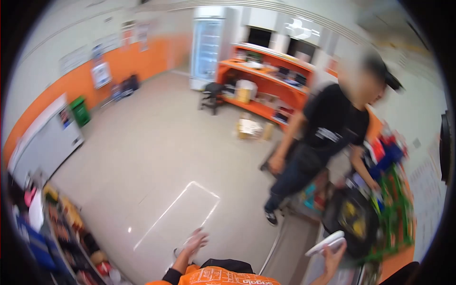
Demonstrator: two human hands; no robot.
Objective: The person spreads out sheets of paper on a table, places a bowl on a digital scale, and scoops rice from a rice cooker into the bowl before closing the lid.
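Observation:
My left hand (194,242) is raised in front of me at the bottom centre, above the floor; its fingers look apart and hold nothing. To the right, my right hand (333,260) grips a white flat object (326,243), which looks like a pair of stacked or folded pieces; blur hides the details. Just beyond that hand lies a large black round container (351,218) with yellow items in it. The orange front of my clothing (213,275) shows at the bottom edge.
A person (327,123) in black stands at the right, one hand near a green rack (396,209). Orange shelving (266,111), a glass-door fridge (206,52) and a black stool (210,97) stand behind. At left are a white chest freezer (45,137), green bin (80,111) and stocked shelf (71,228).

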